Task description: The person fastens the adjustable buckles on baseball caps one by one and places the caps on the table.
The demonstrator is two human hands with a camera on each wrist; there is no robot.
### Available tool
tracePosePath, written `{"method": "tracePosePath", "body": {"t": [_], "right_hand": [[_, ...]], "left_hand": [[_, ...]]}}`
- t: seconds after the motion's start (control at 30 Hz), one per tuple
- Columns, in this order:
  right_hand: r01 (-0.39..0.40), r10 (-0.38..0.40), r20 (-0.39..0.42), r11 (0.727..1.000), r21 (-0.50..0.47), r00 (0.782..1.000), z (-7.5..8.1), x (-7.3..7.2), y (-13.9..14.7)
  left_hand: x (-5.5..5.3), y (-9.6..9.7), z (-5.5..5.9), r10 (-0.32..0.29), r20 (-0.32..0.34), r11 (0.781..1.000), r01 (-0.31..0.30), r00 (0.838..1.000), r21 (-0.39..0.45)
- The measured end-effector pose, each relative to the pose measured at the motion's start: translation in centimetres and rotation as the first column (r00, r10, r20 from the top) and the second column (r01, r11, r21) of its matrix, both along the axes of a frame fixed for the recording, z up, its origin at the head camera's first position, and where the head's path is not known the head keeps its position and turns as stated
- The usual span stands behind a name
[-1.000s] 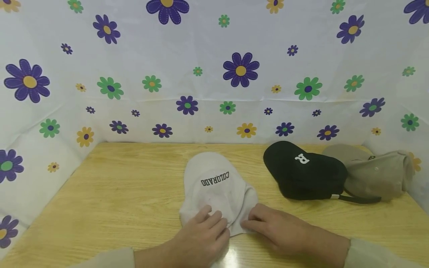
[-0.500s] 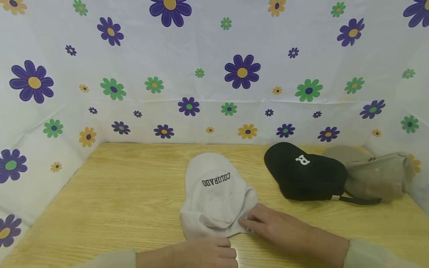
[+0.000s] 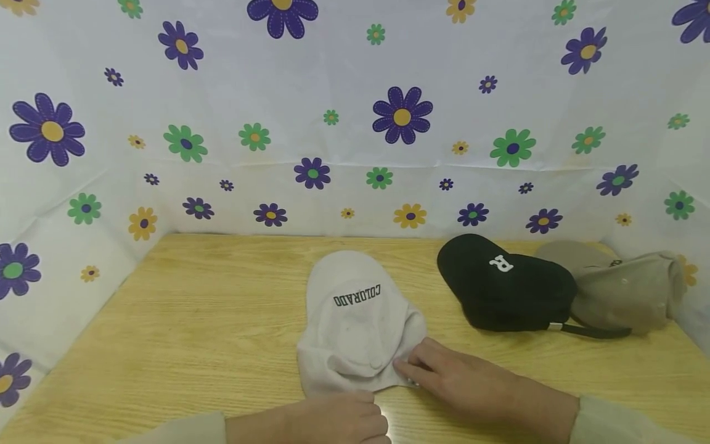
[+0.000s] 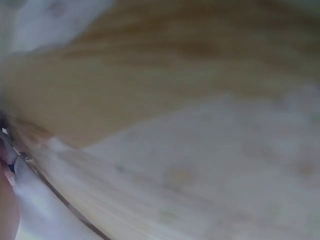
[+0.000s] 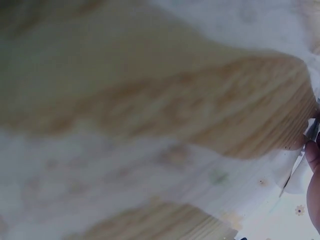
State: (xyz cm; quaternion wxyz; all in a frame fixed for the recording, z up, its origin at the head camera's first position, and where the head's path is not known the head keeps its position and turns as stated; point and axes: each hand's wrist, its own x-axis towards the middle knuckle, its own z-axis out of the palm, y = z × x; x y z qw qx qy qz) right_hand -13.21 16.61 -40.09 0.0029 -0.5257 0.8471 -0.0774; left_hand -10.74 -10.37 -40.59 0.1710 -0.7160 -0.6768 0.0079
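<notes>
A white baseball cap (image 3: 352, 330) marked COLORADO lies in mid-table in the head view, its brim pointing away and its crown sunken. My right hand (image 3: 463, 379) pinches the cap's back corner between thumb and fingers, where a small shiny bit shows. At the near edge of the cap, my left hand (image 3: 338, 419) has its fingers curled in, with the fingertips hidden below the knuckles. Both wrist views are mostly blurred. Only a piece of a finger (image 4: 7, 210) shows in the left wrist view, and a thumb (image 5: 314, 155) in the right wrist view.
On the wooden table (image 3: 205, 308), a black cap (image 3: 510, 293) with a white R stands to the right, its strap trailing. It overlaps a khaki cap (image 3: 638, 293) beside it. A white flower-print cloth (image 3: 344, 74) hangs along the back and sides.
My left hand has drawn back from the top of the cap to its near edge, its fingers curling in. The right hand stays at the back corner, barely moved.
</notes>
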Motion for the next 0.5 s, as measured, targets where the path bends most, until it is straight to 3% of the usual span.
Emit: {"method": "tracePosePath", "body": {"t": [0.07,0.2,0.3,0.4,0.5], "right_hand": [[0.006,-0.006,0.013,1.000,0.013,1.000,0.07,0.09,-0.01],[-0.005,0.006,-0.036,1.000,0.019,0.999,0.10,0.09,-0.15],[-0.023,0.025,-0.098,1.000,0.017,0.995,0.09,-0.01,-0.36],[-0.048,0.049,-0.164,0.999,0.006,0.985,-0.02,-0.10,-0.56],[-0.060,0.059,-0.178,0.998,-0.003,0.982,-0.15,-0.12,-0.66]], "left_hand": [[0.19,0.10,0.13,0.009,-0.040,1.000,-0.009,0.999,0.014],[0.55,0.25,0.18,0.049,0.014,0.998,-0.050,0.999,0.024],[0.50,0.31,0.02,0.059,0.001,0.997,-0.059,0.998,0.057],[0.25,0.49,-0.29,0.033,-0.033,0.988,-0.027,0.999,0.154],[-0.16,0.56,-0.52,0.003,-0.093,0.958,0.024,0.996,0.285]]}}
